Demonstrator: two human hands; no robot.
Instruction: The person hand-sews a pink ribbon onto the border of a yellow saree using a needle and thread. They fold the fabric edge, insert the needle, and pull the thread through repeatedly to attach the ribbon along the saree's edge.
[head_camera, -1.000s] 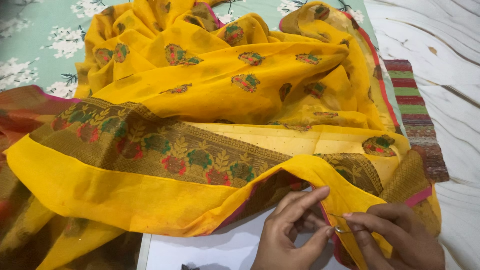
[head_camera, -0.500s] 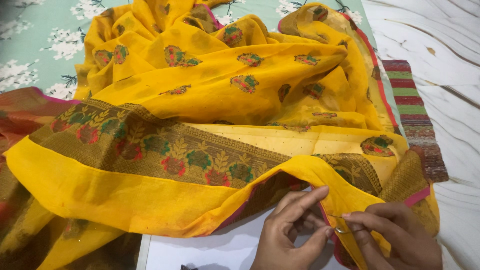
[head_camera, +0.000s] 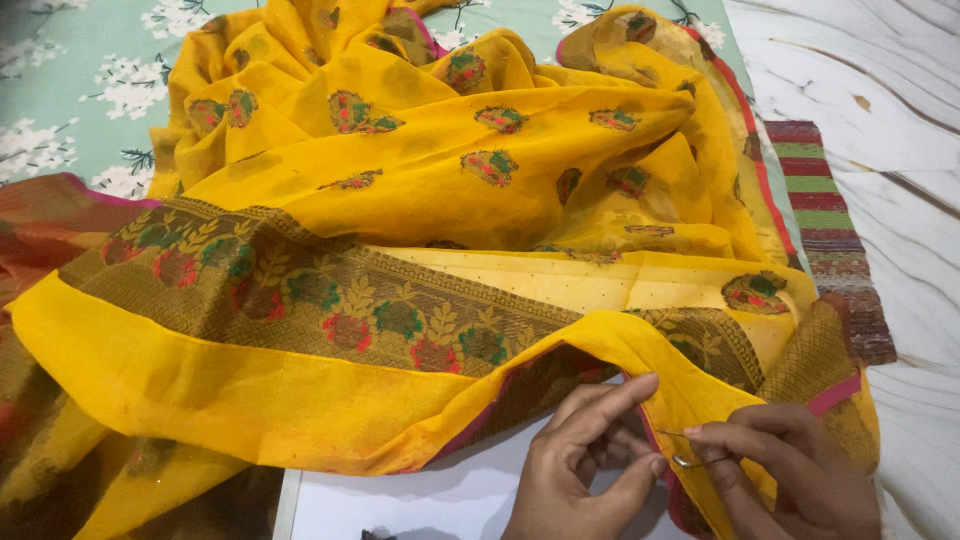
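Left hand (head_camera: 585, 460): pinches the yellow sari's hem (head_camera: 655, 420), at 5 o'clock.
Right hand (head_camera: 790, 470): grips a needle (head_camera: 685, 460).
Change: almost none; hands hold position.

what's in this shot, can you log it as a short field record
left hand: pinches the folded edge of the yellow fabric
right hand: grip on a thin metal pin or needle, at the same edge
fabric border: brown band with red and green flowers
underneath: white surface, green floral sheet
right side: striped mat
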